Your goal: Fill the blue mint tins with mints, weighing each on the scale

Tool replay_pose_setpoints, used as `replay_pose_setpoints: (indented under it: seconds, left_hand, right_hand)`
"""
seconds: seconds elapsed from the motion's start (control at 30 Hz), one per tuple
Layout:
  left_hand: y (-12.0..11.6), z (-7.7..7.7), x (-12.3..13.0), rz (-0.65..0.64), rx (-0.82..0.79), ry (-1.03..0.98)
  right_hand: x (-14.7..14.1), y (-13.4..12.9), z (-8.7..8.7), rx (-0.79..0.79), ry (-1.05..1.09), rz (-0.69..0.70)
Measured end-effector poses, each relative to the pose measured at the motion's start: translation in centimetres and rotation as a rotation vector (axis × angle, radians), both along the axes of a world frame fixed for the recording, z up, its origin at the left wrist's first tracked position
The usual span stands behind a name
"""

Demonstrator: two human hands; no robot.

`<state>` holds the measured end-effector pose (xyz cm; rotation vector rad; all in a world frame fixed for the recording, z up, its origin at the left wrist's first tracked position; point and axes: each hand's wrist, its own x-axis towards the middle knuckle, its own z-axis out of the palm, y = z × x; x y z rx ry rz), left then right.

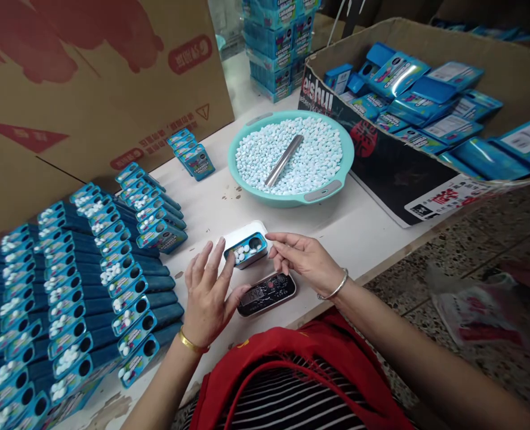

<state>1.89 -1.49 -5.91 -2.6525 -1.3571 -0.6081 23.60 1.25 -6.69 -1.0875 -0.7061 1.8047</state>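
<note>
A blue candy box (243,261), with small white candies on its top and a dark round hole at one end, stands on a white kitchen scale (251,229). The scale's black display panel (265,294) faces me and shows digits. My left hand (210,295) is open, its fingers spread along the left side of the box, one fingertip at the candies. Close to the box's right end, my right hand (307,258) has thumb and index finger pinched together; whatever they may hold is too small to make out.
A turquoise basin (287,202) of pale candies holds a metal scoop (284,160). Rows of filled blue boxes (68,286) stand at left, with a smaller group (196,160) behind. A carton (381,158) of blue boxes is at right; wrapped stacks (271,54) stand at the back.
</note>
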Motion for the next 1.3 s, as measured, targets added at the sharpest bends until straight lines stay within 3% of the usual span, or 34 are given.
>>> replay_pose_setpoints:
  seconds: [0.37, 0.73, 0.97, 1.13, 1.23, 1.3]
  left_hand:
    - [2.2, 0.2, 3.2, -0.056, -0.028, -0.007]
    - [2.8, 0.5, 1.6, 0.070, -0.056, -0.162]
    - [3.2, 0.6, 2.3, 0.010, -0.096, -0.133]
    - [4.0, 0.8, 2.6, -0.011, -0.236, -0.056]
    - [4.6, 1.0, 2.5, -0.052, -0.312, -0.048]
    - [4.9, 1.0, 2.4, -0.060, -0.331, -0.064]
  right_hand:
    - [-0.2, 0.0, 0.0, 0.064, -0.024, 0.045]
    - [-1.6, 2.5, 3.5, 0.418, -0.505, 0.163]
    - [-1.6, 3.3, 3.1, 0.310, -0.392, 0.216]
    - [0.0, 3.5, 3.0, 0.162, -0.229, 0.159]
    - [0.9, 3.0, 2.1, 0.111, -0.272, 0.091]
    - [1.1, 2.2, 1.3, 0.162, -0.330, 0.104]
